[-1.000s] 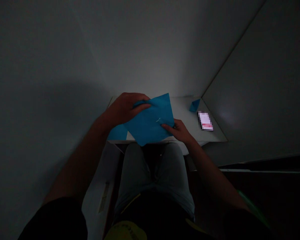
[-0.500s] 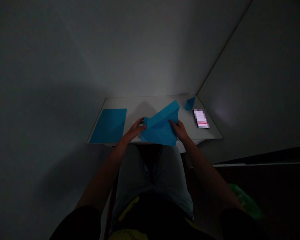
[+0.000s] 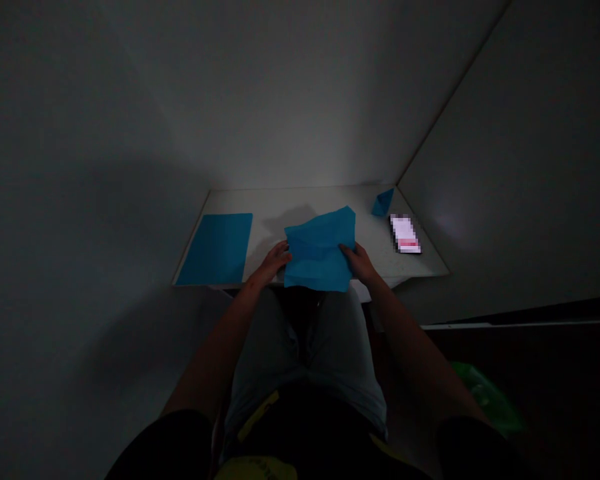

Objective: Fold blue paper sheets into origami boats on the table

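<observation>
A creased sheet of blue paper (image 3: 320,250) is held up over the near edge of the white table, its upper right corner raised highest. My left hand (image 3: 275,260) grips its left edge, with the thumb in front and the fingers partly hidden behind. On the opposite edge, my right hand (image 3: 359,261) pinches the sheet, thumb on the front face. The fingers behind the paper are hidden. A flat stack or sheet of blue paper (image 3: 217,248) lies to the left of my left hand.
The white table (image 3: 260,200) stands in a corner against walls. At its back right sits a small folded blue paper shape (image 3: 383,203), with a lit phone (image 3: 405,234) nearer me. A green, shiny plastic item (image 3: 487,397) lies low on the right.
The top flap of the held sheet, folded over before, has opened out, so the sheet now shows a broader face. Both hands stay at its sides.
</observation>
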`<action>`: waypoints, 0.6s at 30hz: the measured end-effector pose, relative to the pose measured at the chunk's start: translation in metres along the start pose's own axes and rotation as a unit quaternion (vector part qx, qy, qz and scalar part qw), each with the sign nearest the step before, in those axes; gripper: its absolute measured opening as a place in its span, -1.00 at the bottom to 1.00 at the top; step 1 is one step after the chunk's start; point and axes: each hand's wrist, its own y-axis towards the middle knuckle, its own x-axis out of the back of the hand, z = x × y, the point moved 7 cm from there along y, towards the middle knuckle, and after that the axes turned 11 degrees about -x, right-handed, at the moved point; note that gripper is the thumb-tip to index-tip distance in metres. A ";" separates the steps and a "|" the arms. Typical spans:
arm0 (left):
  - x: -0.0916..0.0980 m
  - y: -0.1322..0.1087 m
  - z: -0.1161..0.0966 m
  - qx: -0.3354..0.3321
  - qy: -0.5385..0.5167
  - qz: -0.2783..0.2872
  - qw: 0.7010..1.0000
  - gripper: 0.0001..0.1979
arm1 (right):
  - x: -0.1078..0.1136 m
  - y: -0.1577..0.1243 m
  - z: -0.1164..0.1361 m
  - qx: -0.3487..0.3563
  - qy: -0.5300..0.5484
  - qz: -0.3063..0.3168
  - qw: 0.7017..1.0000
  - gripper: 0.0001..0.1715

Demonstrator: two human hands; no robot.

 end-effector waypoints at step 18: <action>0.009 -0.001 -0.002 0.015 0.041 -0.100 0.994 -0.67 | 0.005 -0.008 0.007 0.081 -0.039 0.012 0.996 -0.46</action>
